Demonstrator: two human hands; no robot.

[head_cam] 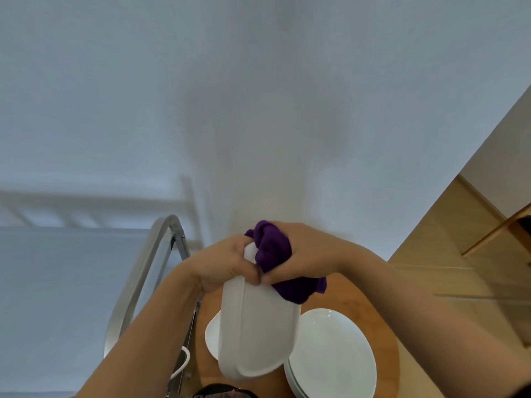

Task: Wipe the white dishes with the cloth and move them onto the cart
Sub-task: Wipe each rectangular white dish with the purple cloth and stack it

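Above the round wooden surface (382,326), both hands hold a white oval dish (255,328) in the air, tilted so that its underside faces the camera. At the dish's far end the left hand (227,265) has its grip curled round the rim. Beside it, the right hand (304,251) clutches a bunched purple cloth (275,254) and presses it against that same end; the two thumbs nearly touch. Below the dish, a stack of white plates (333,354) sits on the surface, and another white plate (212,337) peeks out at the dish's left. Left of the surface stands a metal cart rail (143,271).
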